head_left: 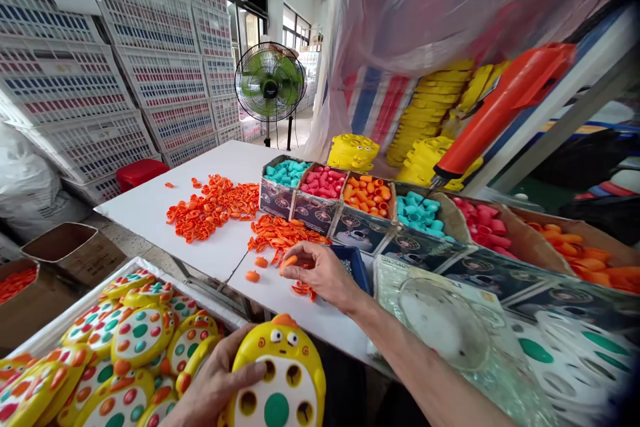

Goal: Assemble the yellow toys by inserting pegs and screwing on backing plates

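My left hand [213, 380] grips a yellow chick-shaped plastic toy [316, 368] by its left side, the thumb lying on its white front. Several round holes in that front are open, and a green round piece sits in the middle. Above the white table [220, 260], my right hand [325, 273] pinches a small orange plastic piece [289, 263] between thumb and fingers. Two similar orange pieces [253, 276] lie just left of it. Behind the hand spreads a pile of thin orange parts [285, 232], and a blue tray [357, 267] is partly hidden by it.
Cardboard bins [363, 237] of teal, pink and orange pieces line the table's right side. Finished-looking chick toys [137, 333] fill a crate at lower left. A red power tool [505, 110] hangs at right. A fan [271, 89] and stacked white crates [145, 33] stand behind.
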{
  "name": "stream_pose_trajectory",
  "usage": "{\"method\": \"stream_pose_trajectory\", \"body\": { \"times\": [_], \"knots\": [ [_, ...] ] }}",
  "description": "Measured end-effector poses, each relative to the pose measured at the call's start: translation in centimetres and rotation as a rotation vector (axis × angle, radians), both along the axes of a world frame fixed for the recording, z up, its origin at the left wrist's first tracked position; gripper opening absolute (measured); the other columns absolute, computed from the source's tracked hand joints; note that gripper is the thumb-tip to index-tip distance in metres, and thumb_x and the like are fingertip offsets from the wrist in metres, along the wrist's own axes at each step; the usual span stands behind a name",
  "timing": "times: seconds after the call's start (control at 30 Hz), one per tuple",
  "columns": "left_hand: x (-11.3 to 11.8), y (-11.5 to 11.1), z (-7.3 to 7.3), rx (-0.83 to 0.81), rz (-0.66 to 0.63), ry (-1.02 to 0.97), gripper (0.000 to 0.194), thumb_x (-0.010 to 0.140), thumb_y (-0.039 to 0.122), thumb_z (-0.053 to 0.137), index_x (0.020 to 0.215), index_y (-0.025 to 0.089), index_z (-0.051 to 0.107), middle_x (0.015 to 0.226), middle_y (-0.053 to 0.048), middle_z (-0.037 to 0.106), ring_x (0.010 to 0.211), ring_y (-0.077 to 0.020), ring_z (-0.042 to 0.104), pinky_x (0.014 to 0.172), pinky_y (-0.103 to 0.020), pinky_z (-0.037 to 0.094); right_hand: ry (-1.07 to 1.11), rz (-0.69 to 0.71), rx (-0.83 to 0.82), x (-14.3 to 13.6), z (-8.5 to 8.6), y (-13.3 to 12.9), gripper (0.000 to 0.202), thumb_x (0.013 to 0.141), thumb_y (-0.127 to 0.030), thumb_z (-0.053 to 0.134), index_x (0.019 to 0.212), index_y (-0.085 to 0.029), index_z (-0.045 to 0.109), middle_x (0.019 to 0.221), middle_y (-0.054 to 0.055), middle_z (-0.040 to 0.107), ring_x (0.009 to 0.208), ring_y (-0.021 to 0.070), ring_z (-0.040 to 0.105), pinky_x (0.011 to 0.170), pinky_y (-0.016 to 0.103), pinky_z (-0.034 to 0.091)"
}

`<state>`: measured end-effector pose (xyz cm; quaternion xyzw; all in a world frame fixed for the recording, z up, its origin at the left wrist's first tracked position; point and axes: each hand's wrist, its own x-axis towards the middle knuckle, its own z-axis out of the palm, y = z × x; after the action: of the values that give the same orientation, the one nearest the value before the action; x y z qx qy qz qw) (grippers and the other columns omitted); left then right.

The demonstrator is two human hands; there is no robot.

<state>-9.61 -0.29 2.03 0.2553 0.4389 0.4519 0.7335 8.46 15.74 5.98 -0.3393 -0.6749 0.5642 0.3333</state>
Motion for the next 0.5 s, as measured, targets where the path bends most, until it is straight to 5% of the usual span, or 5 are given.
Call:
{"method": "stream_pose_trajectory", "body": {
  "times": [0.2, 0.4, 0.5],
  "knots": [
    [1.2, 0.7, 0.6, 0.001, -0.002, -0.010, 0.053, 0.079, 0.032, 0.085, 0.125, 0.019, 0.063, 0.102, -0.010, 0.082, 0.084, -0.0290, 0.079, 0.074, -0.035, 0.061, 0.032, 0.000, -0.069, 2.6, 0.3, -5.3, 0.015, 0.080, -0.030, 0.080, 0.089, -0.021, 0.071, 0.086, 0.002, 0.078, 0.081, 0.0199, 0.075, 0.076, 0.030, 0.058],
    [3.0, 1.2, 0.8, -0.002, 0.069, -0.082, 0.050, 0.078, 0.025, 0.086, 0.123, 0.018, 0.064, 0.100, -0.010, 0.081, 0.088, -0.0302, 0.079, 0.069, -0.032, 0.061, -0.046, -0.177, 0.349, 3.3, -1.3, -7.8, 0.006, 0.085, -0.027, 0.079, 0.089, -0.026, 0.074, 0.095, 0.002, 0.076, 0.095, 0.0208, 0.067, 0.088, 0.034, 0.054],
    [3.6, 1.1, 0.9, 0.007, 0.088, -0.093, 0.050, 0.077, 0.024, 0.087, 0.121, 0.018, 0.064, 0.100, -0.010, 0.081, 0.090, -0.0307, 0.078, 0.068, -0.031, 0.060, -0.015, -0.206, 0.427, 3.4, -2.1, -8.3, 0.007, 0.087, -0.028, 0.078, 0.092, -0.026, 0.073, 0.101, 0.003, 0.074, 0.106, 0.0226, 0.062, 0.096, 0.038, 0.052]
  ]
}}
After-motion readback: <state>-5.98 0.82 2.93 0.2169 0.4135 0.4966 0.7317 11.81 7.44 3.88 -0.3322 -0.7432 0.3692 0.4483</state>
